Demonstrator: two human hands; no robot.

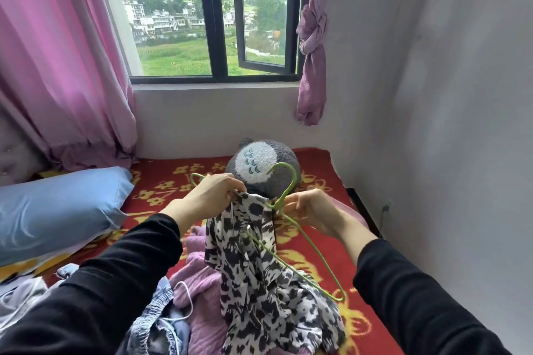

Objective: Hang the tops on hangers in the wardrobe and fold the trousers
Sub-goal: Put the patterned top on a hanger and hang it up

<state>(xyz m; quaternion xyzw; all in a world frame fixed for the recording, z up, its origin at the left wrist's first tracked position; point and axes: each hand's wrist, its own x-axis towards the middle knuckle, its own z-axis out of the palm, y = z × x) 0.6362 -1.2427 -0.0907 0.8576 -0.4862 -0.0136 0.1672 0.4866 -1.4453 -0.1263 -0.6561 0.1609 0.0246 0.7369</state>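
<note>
Cloth of the black-and-white blotched top (259, 277) hangs thin and crumpled at centre frame, its lower end lying on the red flowered bed (317, 164). The left hand (215, 196) grips its upper edge. The right hand (310, 215) seems to pinch the neck of the green hanger (284, 187), one arm of which slants down across the fabric.

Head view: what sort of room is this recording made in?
Most likely a bedroom: a bed with a red flowered blanket, a blue pillow and a plush toy lying on it, and pink curtains at the window. A top and a hanger are held over it.
</note>
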